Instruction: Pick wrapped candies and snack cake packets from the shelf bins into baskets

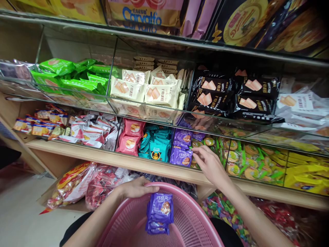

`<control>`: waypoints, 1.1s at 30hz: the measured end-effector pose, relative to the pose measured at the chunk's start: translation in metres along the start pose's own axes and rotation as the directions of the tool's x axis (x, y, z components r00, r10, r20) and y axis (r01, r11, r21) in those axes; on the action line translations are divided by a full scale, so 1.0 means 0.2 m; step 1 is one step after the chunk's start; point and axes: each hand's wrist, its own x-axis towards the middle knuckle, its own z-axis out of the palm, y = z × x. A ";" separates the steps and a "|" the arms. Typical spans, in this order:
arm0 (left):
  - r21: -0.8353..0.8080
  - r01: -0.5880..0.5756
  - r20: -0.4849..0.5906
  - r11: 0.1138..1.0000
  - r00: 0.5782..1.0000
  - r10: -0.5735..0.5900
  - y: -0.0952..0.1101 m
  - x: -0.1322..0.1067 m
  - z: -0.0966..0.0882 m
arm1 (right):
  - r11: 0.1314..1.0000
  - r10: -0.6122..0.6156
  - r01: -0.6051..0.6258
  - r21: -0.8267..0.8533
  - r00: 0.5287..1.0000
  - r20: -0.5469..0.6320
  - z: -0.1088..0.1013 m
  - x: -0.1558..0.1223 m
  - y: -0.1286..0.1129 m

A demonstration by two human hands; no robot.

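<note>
My left hand (136,188) is closed over the far rim of a pink plastic basket (190,209), its thumb lying along the rim. Inside the basket lies a small stack of purple snack packets (161,209). My right hand (209,164) reaches to the lower shelf, its fingertips pinched at the right edge of a purple snack packet (180,156). More purple packets (183,136) are stacked behind that one. Teal packets (158,147) stand just to the left, and round biscuits in clear-and-green wrappers (232,156) are to the right.
Clear dividers split the wooden shelf (123,161) into bins. Above it, a glass-fronted shelf holds green packets (58,67), cream packets (160,94) and black packets (205,97). Large bags of sweets (72,185) lie below at the left, and colourful sweets (226,209) at the right.
</note>
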 end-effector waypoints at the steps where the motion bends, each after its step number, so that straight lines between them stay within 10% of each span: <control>1: -0.010 0.007 0.003 1.000 1.000 -0.007 0.00 0.00 0.00 | 1.000 -0.009 0.009 0.005 1.000 -0.001 -0.01 0.00 0.00; 24: 0.008 0.038 -0.011 0.999 0.999 -0.038 0.01 0.00 0.00 | 0.876 0.203 -0.207 0.436 0.978 0.056 -0.23 -0.21 -0.14; 33: 0.004 0.118 -0.108 0.993 0.987 -0.117 0.01 0.00 0.00 | 0.718 0.161 -0.425 0.552 0.872 0.462 -0.05 -0.40 -0.28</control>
